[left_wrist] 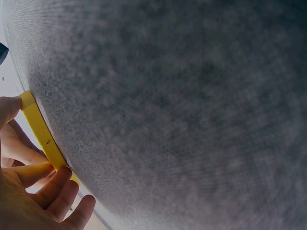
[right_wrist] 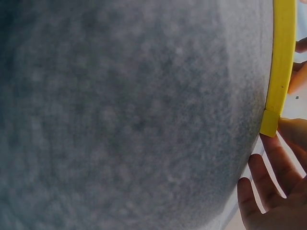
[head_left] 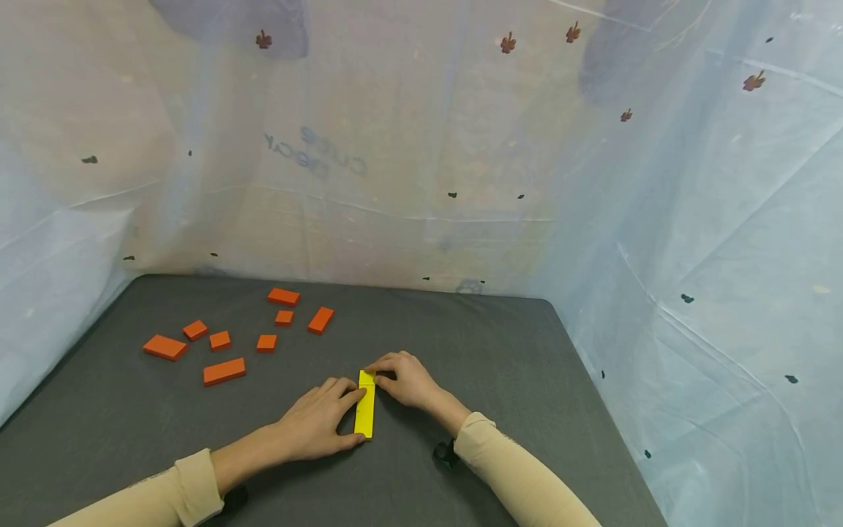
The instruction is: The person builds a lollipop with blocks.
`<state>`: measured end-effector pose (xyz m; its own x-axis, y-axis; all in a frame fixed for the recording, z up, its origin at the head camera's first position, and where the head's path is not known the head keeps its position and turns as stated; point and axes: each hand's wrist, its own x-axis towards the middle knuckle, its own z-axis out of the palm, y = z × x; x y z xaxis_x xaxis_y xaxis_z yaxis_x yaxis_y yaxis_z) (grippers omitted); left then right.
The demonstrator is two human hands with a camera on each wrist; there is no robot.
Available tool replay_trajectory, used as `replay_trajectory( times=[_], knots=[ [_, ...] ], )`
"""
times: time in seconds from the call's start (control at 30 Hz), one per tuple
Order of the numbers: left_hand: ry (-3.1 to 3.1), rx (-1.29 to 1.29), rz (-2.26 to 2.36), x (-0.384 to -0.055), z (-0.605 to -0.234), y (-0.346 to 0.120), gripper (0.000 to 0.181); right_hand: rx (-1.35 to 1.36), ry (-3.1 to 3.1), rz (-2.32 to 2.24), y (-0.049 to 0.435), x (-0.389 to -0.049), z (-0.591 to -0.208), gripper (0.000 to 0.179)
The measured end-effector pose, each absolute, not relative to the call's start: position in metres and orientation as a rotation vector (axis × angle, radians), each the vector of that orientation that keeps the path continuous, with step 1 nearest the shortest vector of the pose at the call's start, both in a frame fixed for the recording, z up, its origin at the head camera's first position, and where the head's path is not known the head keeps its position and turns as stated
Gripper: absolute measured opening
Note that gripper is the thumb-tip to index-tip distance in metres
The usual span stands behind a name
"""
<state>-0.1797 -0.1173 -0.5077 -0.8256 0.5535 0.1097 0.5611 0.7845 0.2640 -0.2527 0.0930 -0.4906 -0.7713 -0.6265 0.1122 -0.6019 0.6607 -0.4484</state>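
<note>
A long yellow block (head_left: pixel 365 419) and a short yellow block (head_left: pixel 366 378) lie end to end on the dark grey table, forming one narrow strip. My left hand (head_left: pixel 315 423) holds the long block from the left, its thumb at the near end and its index fingertip on the side farther up. From the far right, my right hand (head_left: pixel 410 380) pinches the short block between thumb and index finger. In the left wrist view the long block (left_wrist: pixel 39 127) spans the gap between thumb and fingers. The remaining right fingers (right_wrist: pixel 259 177) extend beyond the strip's end.
To the left and farther back, several orange-red blocks lie scattered, some long (head_left: pixel 224 372) and some short (head_left: pixel 266 343). Translucent plastic sheeting (head_left: pixel 395 168) hangs behind the table (head_left: pixel 461 344) and along its sides.
</note>
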Motion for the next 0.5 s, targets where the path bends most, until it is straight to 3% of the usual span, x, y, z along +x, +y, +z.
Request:
replay_trajectory(
  times=[0.5],
  knots=[
    [-2.94, -0.853, -0.481, -0.1819, -0.5006, -0.126, 0.081, -0.945, 2.823, -0.813, 0.0954, -0.2474, -0.4912, 0.033]
  ],
)
